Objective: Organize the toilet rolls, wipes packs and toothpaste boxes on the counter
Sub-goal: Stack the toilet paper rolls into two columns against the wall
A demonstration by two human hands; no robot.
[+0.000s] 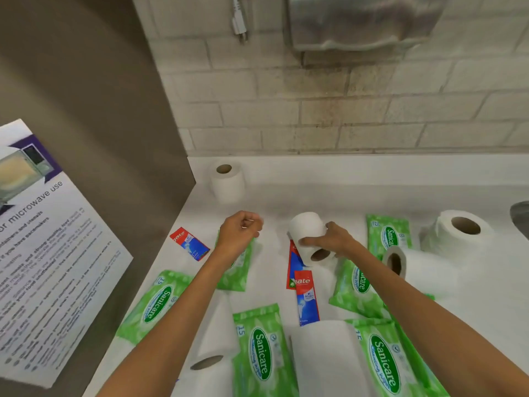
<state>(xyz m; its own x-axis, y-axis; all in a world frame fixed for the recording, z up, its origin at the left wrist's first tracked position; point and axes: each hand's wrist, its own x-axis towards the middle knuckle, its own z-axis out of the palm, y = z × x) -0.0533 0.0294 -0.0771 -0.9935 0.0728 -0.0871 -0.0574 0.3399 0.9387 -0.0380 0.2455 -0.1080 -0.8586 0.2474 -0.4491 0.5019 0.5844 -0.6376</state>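
My right hand (pixel 333 239) grips a white toilet roll (pixel 307 227) on its side, lifted just above the white counter (pixel 286 202). My left hand (pixel 242 229) hovers with fingers curled and nothing in it, over a green wipes pack (pixel 239 270). One roll (pixel 227 181) stands upright at the back left corner. Other rolls lie at the right (pixel 458 233) (pixel 418 267) and near the front (pixel 213 348) (pixel 326 359). Several green Sanicare wipes packs (pixel 156 305) (pixel 259 353) (pixel 385 359) (pixel 388 233) are scattered about. Red toothpaste boxes lie at the left (pixel 189 243) and in the middle (pixel 307 296).
A brown panel (pixel 94 110) with a microwave-use poster (pixel 43 253) walls off the left side. A tiled wall (pixel 343 110) backs the counter, with a metal dispenser (pixel 357 21) and a hanging plug (pixel 240 24) above. A sink edge (pixel 521 219) shows at the far right.
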